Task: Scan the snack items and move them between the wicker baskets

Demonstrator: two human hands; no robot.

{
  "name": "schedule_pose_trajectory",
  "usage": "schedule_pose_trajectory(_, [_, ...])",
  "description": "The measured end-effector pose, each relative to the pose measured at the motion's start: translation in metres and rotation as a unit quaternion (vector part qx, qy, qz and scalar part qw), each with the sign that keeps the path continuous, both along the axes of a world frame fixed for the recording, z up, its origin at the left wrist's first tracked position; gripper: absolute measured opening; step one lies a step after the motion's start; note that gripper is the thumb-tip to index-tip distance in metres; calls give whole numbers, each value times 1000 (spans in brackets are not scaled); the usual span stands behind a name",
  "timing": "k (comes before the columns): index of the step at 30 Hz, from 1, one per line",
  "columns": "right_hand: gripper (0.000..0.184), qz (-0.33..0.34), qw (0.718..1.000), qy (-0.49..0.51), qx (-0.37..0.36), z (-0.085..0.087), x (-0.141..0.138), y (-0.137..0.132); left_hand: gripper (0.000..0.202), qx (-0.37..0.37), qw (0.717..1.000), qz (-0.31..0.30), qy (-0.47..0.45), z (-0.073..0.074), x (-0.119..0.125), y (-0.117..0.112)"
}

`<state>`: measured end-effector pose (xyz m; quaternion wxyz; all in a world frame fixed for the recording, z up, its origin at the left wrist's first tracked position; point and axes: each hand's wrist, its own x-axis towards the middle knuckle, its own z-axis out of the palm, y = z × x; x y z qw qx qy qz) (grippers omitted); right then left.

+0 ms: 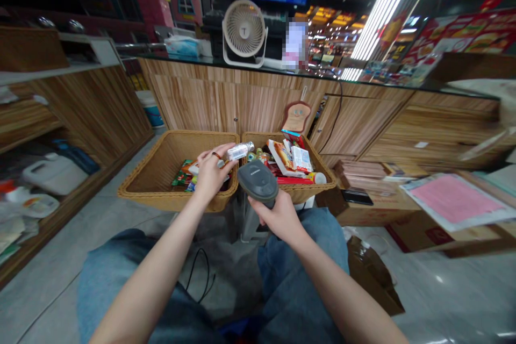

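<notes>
- Counter (193, 94): wood-grain front with a dark top, standing beyond the baskets.
- Left basket (161, 200): woven, brown; several colourful packets lie at its right end.
- Right basket (310, 190): woven, set just beside the left one; fuller, holding boxes and mixed packages.
- Fan (244, 29): pale, upright on the counter top.
- Right hand (284, 215): fingers closed around the handle of a dark grey scanner (258, 180), whose head is by the near left corner of the right basket.
- Left hand (212, 172): over the left basket's right end, thumb and fingers pinched on a small bottle.
- Bottle (241, 151): pale label, greyish cap pointing right; held tilted above the baskets' adjoining rims, near the scanner head, apart from it.
</notes>
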<state>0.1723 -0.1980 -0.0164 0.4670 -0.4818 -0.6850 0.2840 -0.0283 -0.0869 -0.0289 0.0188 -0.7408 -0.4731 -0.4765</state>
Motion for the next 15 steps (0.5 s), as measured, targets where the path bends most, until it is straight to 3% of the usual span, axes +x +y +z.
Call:
schedule_pose_trajectory(4, [15,40,999,-8,-6,10,-5,-2,38,-10,997,69,-29,-2,0,2])
schedule_pose_trajectory(9, [15,77,997,1,-15,10,0,5,49,-86,976,198,-35,-4,1,0])
schedule_pose_trajectory(12, [15,71,997,21,-21,3,8,11,58,-94,977,193,-14,-6,2,-1])
schedule_pose_trajectory(15, [10,57,997,41,-29,-4,18,12,52,-67,988,143,8,-5,5,1])
